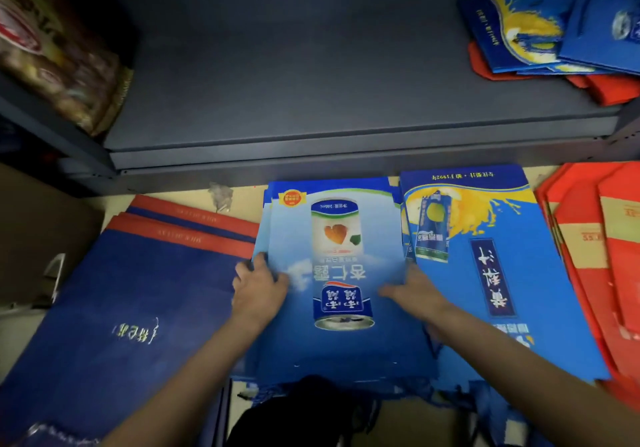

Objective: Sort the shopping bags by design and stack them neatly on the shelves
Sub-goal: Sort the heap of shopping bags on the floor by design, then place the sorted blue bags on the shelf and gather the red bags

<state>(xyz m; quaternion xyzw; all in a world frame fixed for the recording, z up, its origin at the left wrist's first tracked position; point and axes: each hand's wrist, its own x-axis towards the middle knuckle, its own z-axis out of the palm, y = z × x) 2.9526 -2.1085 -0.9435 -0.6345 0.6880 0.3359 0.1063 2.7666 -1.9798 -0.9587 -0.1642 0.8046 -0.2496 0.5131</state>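
Four piles of flat shopping bags lie side by side on the floor below a grey shelf [311,100]. A navy pile with red bands [131,290] is at the left. In the middle sits a light-blue pile printed with a can [336,224]. My left hand [259,287] grips its left edge, fingers curled round the stack. My right hand [412,290] holds its right edge, thumb on top. To the right lie a blue pile with a yellow splash [491,273] and a red pile [595,245].
A loose heap of blue and red bags [554,37] sits at the shelf's back right. Brown patterned bags [52,55] stand on a shelf at the left. A dark object [304,412] lies at the bottom, between my arms.
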